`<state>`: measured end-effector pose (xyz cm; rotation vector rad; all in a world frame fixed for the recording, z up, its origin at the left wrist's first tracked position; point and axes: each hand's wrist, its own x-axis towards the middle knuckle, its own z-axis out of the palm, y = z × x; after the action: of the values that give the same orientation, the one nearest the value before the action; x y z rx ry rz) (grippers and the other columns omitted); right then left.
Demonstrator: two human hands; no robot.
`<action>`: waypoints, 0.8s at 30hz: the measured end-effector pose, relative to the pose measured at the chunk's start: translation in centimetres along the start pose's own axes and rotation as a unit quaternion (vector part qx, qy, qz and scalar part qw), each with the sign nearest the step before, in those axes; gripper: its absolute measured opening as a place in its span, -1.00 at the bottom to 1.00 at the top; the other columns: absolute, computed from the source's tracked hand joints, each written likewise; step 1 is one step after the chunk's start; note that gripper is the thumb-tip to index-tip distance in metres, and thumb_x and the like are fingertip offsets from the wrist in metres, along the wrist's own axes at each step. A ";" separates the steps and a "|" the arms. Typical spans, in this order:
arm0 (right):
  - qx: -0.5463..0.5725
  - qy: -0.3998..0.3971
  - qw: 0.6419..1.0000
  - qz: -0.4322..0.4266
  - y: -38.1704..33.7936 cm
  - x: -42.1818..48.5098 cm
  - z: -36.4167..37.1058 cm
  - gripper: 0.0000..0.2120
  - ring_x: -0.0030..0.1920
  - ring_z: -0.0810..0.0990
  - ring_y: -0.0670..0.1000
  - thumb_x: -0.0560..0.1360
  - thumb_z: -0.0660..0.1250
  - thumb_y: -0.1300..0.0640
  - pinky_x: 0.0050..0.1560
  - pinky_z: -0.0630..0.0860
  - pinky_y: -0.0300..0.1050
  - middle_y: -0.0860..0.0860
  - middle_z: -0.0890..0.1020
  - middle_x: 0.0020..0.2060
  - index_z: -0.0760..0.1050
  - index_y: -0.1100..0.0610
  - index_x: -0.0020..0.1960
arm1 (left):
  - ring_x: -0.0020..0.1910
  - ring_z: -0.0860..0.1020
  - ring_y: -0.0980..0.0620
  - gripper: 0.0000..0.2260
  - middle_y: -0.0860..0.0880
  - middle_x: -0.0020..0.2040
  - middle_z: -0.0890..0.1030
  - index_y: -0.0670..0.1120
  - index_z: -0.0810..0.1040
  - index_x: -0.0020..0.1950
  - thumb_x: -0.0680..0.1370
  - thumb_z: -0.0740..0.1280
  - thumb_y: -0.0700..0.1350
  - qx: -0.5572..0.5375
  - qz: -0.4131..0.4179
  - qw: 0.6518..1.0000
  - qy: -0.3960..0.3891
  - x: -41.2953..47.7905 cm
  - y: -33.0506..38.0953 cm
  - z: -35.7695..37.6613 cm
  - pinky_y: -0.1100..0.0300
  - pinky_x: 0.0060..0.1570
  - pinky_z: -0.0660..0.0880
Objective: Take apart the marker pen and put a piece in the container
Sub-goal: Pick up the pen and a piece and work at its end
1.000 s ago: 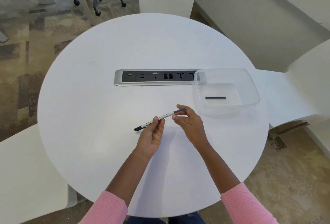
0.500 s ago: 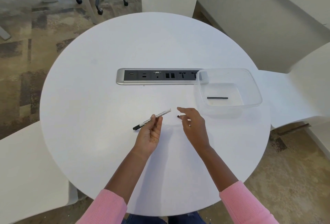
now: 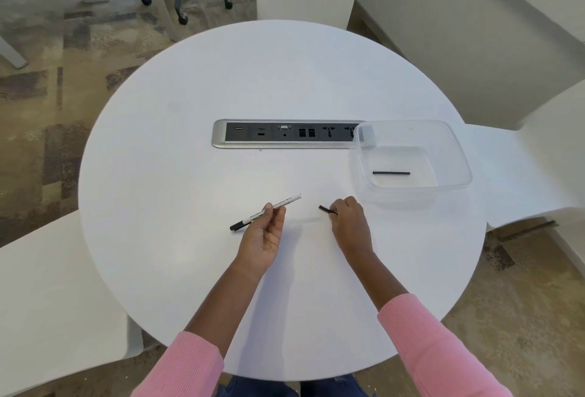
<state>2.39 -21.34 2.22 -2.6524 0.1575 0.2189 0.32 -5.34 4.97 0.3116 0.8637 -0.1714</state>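
My left hand [image 3: 264, 233] pinches the white marker barrel [image 3: 286, 202], which slants up to the right with its black tip low at the left. My right hand [image 3: 349, 224] is closed on a small black marker piece [image 3: 326, 209] whose end sticks out to the left of my fingers. The two parts are apart, with a gap of bare table between them. The clear plastic container [image 3: 456, 143] stands to the upper right of my right hand. A thin black stick [image 3: 391, 173] lies flat on its floor.
The round white table [image 3: 196, 95] has a power and data socket strip [image 3: 285, 137] set in its middle, its right end under the container's corner. White chairs stand at the far side, right and left. A wheeled stool base is on the carpet far left.
The black end piece came off the barrel into my right hand. My hands moved apart, and the right hand turned palm down with the piece.
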 end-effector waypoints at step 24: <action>0.286 0.079 0.954 -0.049 -3.0 -3.0 -2.9 -0.90 -0.17 0.54 0.00 0.48 0.26 0.27 -0.12 0.46 -0.23 0.04 0.60 -0.14 0.53 0.16 -0.04 | -0.46 0.63 0.09 -0.86 -0.03 -0.50 0.63 -0.21 0.51 -0.22 0.52 0.25 -0.34 0.040 0.012 0.999 0.016 0.6 -0.2 -0.6 0.22 0.08 0.44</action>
<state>0.24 -19.79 6.68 -2.0882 0.1175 -0.0691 0.21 -5.37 4.09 0.4007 0.8854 -0.1785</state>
